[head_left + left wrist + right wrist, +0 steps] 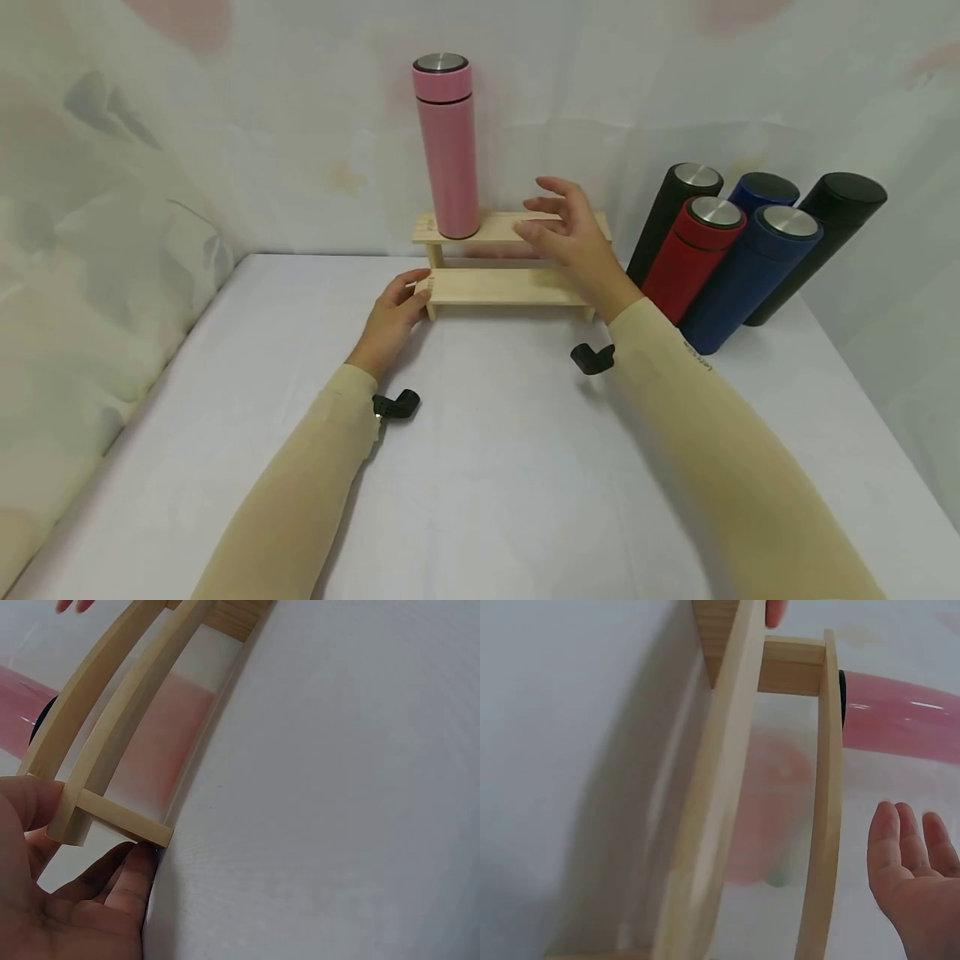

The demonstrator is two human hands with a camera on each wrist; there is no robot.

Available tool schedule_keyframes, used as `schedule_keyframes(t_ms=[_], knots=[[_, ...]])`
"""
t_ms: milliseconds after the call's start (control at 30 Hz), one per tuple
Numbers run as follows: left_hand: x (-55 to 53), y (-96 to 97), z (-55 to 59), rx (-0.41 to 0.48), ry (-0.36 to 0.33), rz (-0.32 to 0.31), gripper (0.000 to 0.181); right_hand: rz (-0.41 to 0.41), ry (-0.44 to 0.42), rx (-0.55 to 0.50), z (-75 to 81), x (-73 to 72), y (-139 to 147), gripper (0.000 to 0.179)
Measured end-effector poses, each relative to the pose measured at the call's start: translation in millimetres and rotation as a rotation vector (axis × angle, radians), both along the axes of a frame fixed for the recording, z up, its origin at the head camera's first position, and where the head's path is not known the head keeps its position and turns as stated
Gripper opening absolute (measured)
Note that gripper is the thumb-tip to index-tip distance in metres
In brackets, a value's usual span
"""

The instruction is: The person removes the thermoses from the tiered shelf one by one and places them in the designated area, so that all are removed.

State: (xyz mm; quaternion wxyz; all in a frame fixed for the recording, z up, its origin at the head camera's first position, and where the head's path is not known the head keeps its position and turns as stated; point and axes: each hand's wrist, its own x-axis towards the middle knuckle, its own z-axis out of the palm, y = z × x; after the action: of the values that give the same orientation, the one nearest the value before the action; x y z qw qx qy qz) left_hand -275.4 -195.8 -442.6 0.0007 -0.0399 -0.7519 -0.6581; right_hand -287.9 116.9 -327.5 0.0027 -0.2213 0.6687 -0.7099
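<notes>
A two-tier wooden rack (510, 286) stands against the back cloth. On the left part of its upper shelf, a pink thermos bottle (448, 154) stands upright. My left hand (392, 317) grips the left end of the lower shelf. In the left wrist view, the thumb (34, 801) lies at the shelf's end and other fingers are beside the leg (124, 816). To the right of the pink bottle, my right hand (573, 237) hovers by the upper shelf with fingers spread and loosely bent, holding nothing. The right wrist view shows those fingers (911, 840) apart from the bottle.
Several thermos bottles stand close together right of the rack: a red one (693, 258), a blue one (750, 279), a darker blue one (765, 190) and black ones, including one at the far right (843, 200). White cloth covers the table (480, 467); patterned cloth (97, 208) hangs around it.
</notes>
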Motion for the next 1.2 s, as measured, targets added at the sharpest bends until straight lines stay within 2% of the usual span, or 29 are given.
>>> schedule_keyframes(t_ms=[400, 800, 1033, 1200], knots=[[1.8, -0.2, 3.1, -0.003, 0.003, -0.001, 0.046, -0.062, -0.004, 0.16, 27.9, -28.3, -42.3, 0.094], [-0.4, 0.7, 2.6, 0.005, -0.005, 0.004, 0.045, -0.091, -0.032, 0.194, 30.0, -53.4, -67.5, 0.097], [-0.8, 1.9, 1.5, 0.014, -0.009, 0.013, 0.045, -0.049, -0.008, 0.174, 40.0, -58.5, -82.8, 0.098], [1.3, 0.6, 2.5, 0.039, -0.009, 0.004, 0.045, -0.071, -0.023, 0.186, 50.2, -55.0, -90.3, 0.1]])
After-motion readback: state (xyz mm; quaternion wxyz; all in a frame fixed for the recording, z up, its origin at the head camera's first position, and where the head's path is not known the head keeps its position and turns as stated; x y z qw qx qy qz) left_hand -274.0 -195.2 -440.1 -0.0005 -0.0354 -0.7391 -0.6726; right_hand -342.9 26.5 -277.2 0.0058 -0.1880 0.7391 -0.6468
